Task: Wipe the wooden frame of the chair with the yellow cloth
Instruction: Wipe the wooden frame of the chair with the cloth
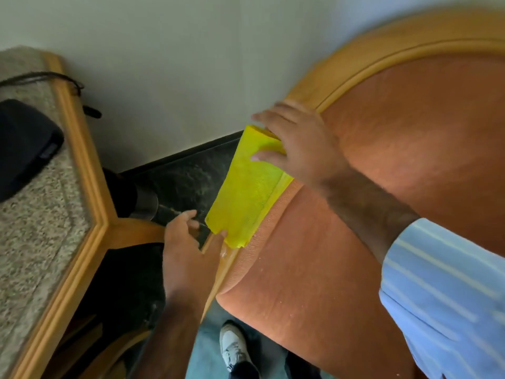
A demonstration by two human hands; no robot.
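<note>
One yellow cloth (246, 192) lay draped over the side rail of the single chair's wooden frame (363, 58), between orange backrest and seat. The right hand (297, 140) gripped its upper end with curled fingers and thumb, while the left hand's (188, 253) thumb touched its lower corner, pinching or not I cannot tell. One black case (24, 143), its label blurred, and one cord (41, 76) sat on a speckled, wood-edged table (79, 149) by a pale wall (164, 50) and dark floor (185, 181).

Left side: table (82, 165) with speckled top and light wooden rim; black case (24, 143) lying on it; black cord (41, 77) trailing over the rim; pale wall (177, 50) behind; white shoe (232, 348) on teal carpet (207, 359)
</note>
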